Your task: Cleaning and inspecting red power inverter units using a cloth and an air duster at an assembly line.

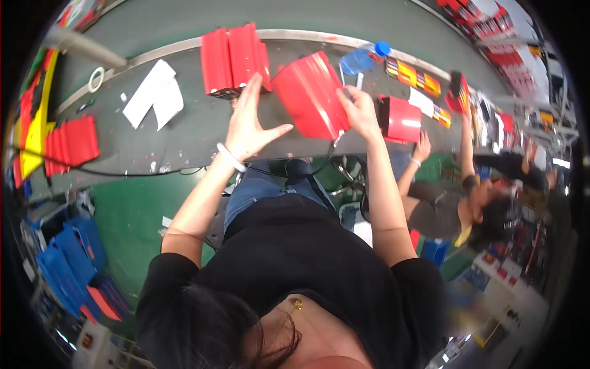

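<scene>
Thumb and fingers of our right hand [361, 112] are gripping the right edge of a glossy red, flat-faced piece [310, 95]. It's sitting just left of that hand, between our two hands; we're not able to tell if it's off the dark grey workbench [203, 140]. Our left hand [249, 120] is holding nothing, thumb spreading wide, fingertips overlapping a pair of red blocks with dark lower edges [235, 58]; contact unclear. Clear blue-capped plastic bottle [361, 60] is sitting just beyond the right hand, red-and-black box [404, 120] to its right. White paper sheets [153, 95] are lying left of the left hand.
</scene>
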Action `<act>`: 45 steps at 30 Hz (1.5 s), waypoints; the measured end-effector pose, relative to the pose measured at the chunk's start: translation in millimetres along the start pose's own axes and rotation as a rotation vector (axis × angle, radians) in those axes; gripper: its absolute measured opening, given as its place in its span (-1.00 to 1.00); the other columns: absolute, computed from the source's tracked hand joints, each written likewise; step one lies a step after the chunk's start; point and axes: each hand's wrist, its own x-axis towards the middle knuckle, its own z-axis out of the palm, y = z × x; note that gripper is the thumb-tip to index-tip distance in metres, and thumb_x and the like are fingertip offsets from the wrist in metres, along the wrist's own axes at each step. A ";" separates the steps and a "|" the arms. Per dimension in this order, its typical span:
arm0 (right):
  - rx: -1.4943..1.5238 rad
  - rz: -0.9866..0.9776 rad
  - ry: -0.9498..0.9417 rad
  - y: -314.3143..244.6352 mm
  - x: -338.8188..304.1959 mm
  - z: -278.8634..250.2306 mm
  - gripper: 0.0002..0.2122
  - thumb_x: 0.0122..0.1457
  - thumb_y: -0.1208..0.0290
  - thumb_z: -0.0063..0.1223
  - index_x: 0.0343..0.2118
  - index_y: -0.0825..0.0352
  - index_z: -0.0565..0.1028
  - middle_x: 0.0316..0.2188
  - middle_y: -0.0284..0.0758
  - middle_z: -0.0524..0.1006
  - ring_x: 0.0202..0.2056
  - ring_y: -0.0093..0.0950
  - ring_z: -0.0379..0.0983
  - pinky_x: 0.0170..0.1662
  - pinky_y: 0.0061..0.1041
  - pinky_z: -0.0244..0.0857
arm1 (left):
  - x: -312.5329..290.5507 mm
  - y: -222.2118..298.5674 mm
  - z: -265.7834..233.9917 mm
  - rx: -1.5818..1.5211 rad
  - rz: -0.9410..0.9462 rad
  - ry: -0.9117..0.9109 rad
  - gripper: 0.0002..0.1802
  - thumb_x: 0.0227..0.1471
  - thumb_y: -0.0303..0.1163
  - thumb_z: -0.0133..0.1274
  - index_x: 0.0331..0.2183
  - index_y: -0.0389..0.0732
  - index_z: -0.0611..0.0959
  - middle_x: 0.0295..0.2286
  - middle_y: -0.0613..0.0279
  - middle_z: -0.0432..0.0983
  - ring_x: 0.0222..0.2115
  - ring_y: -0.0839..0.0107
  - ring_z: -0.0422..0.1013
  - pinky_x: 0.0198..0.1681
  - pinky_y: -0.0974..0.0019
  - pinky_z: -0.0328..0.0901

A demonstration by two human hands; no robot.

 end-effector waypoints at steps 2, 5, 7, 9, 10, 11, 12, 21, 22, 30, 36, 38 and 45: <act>-0.034 -0.075 -0.151 0.2 -26.1 -7.7 -0.82 0.16 0.41 -0.03 -0.38 0.48 0.46 -0.53 -0.32 0.42 -0.43 -0.64 0.33 -0.34 -0.58 0.23 | 15.1 2.1 -5.8 -0.060 -0.009 -0.121 0.18 -0.48 -0.05 0.37 0.12 -0.34 0.15 0.12 -0.11 0.07 0.15 0.08 0.04 0.19 0.18 -0.01; 0.015 -0.068 -0.381 -12.5 -54.1 -2.4 -0.80 0.17 0.41 -0.06 -0.42 0.49 0.43 -0.54 -0.29 0.38 -0.44 -0.59 0.31 -0.32 -0.57 0.22 | 19.6 -0.1 -20.5 -0.559 -0.096 -0.726 0.04 -0.43 -0.28 0.38 0.09 -0.36 0.23 0.02 0.00 0.27 0.05 0.30 0.20 0.15 0.27 0.06; 0.118 0.007 -0.516 -8.0 -62.1 5.1 -0.78 0.18 0.37 -0.05 -0.38 0.48 0.44 -0.53 -0.33 0.41 -0.41 -0.64 0.31 -0.31 -0.58 0.23 | 3.9 -4.2 -21.1 -0.709 -0.143 -0.834 -0.05 -0.42 -0.37 0.38 0.05 -0.37 0.28 -0.05 0.09 0.35 -0.02 0.40 0.26 0.10 0.33 0.13; 0.162 0.017 -0.637 14.7 -58.4 9.8 -0.75 0.18 0.30 -0.05 -0.32 0.45 0.48 -0.48 -0.37 0.46 -0.39 -0.65 0.32 -0.28 -0.60 0.24 | -24.3 -17.6 -16.0 -0.683 -0.245 -0.743 -0.11 -0.43 -0.35 0.38 -0.01 -0.37 0.34 -0.16 0.12 0.43 -0.15 0.40 0.35 0.00 0.35 0.21; 0.236 0.211 -0.651 24.8 -46.0 4.3 -0.71 0.16 0.23 -0.04 -0.28 0.40 0.51 -0.45 -0.41 0.49 -0.39 -0.64 0.34 -0.27 -0.59 0.27 | -35.4 -20.2 -16.7 -0.649 -0.282 -0.693 -0.13 -0.44 -0.33 0.39 -0.04 -0.38 0.36 -0.20 0.13 0.45 -0.18 0.40 0.38 -0.03 0.35 0.24; 0.154 0.178 -0.349 32.4 -33.3 6.3 -0.67 0.13 0.17 0.00 -0.29 0.41 0.52 -0.50 -0.39 0.49 -0.42 -0.63 0.33 -0.31 -0.58 0.27 | -46.3 -21.8 -18.3 -0.544 -0.310 -0.611 -0.16 -0.45 -0.30 0.40 -0.08 -0.39 0.39 -0.23 0.12 0.47 -0.21 0.42 0.38 -0.05 0.35 0.25; -0.121 0.284 -0.044 71.3 -14.4 7.4 -0.62 0.07 0.10 0.05 -0.32 0.42 0.53 -0.47 -0.30 0.54 -0.37 -0.49 0.44 -0.29 -0.48 0.32 | -57.7 -28.0 -15.6 -0.538 -0.313 -0.558 -0.16 -0.46 -0.28 0.40 -0.09 -0.39 0.40 -0.23 0.11 0.47 -0.20 0.42 0.38 -0.06 0.35 0.25; -0.340 0.441 0.315 210.5 -4.9 26.6 -0.60 -0.25 0.22 0.21 -0.38 0.43 0.46 -0.40 -0.10 0.54 -0.32 -0.24 0.49 -0.22 -0.32 0.34 | -116.6 -11.0 -37.9 -0.479 -0.449 -0.208 -0.18 -0.39 -0.39 0.37 -0.03 -0.36 0.36 -0.24 0.11 0.47 -0.17 0.42 0.39 -0.02 0.33 0.26; 0.169 0.366 0.339 199.8 -12.7 38.0 -0.71 -0.25 0.42 0.22 -0.42 0.40 0.45 -0.45 -0.27 0.51 -0.36 -0.38 0.47 -0.25 -0.38 0.33 | -128.0 -12.8 -36.7 -0.403 -0.447 -0.179 -0.18 -0.39 -0.41 0.37 -0.04 -0.36 0.35 -0.21 0.12 0.45 -0.17 0.41 0.38 -0.04 0.32 0.26; 1.018 0.109 -0.415 82.7 -118.2 17.7 -0.70 0.04 0.55 0.01 -0.12 0.41 0.35 -0.18 -0.04 0.48 0.01 -0.19 0.33 -0.35 -0.60 0.32 | -206.2 -0.5 -19.9 0.065 -0.453 -0.089 -0.24 -0.41 -0.35 0.37 -0.09 -0.34 0.41 -0.31 0.12 0.51 -0.28 0.41 0.43 -0.13 0.35 0.30; 0.167 0.433 -1.021 99.7 -192.1 15.5 -0.83 0.08 0.36 0.00 -0.36 0.36 0.46 -0.47 -0.42 0.51 -0.47 -0.62 0.40 -0.46 -0.64 0.28 | -266.5 -41.6 27.5 0.218 -0.514 0.021 -0.25 -0.49 -0.05 0.36 -0.19 -0.18 0.48 -0.38 0.09 0.51 -0.34 0.20 0.47 -0.23 0.24 0.35; -0.200 0.423 -1.060 100.9 -208.2 31.3 -0.78 0.05 0.30 0.03 -0.41 0.40 0.45 -0.58 -0.39 0.50 -0.60 -0.60 0.38 -0.53 -0.59 0.26 | -276.4 -52.9 37.8 0.265 -0.596 -0.047 -0.24 -0.49 -0.04 0.35 -0.19 -0.19 0.48 -0.34 0.09 0.51 -0.31 0.19 0.46 -0.19 0.24 0.34; -0.395 0.498 -1.008 136.6 -202.5 62.8 -0.74 -0.04 0.23 0.05 -0.53 0.38 0.51 -0.63 -0.29 0.53 -0.58 -0.46 0.49 -0.42 -0.45 0.35 | -301.5 -72.8 58.9 0.418 -0.628 -0.081 -0.21 -0.49 -0.02 0.35 -0.16 -0.19 0.49 -0.29 0.10 0.49 -0.26 0.22 0.44 -0.17 0.25 0.32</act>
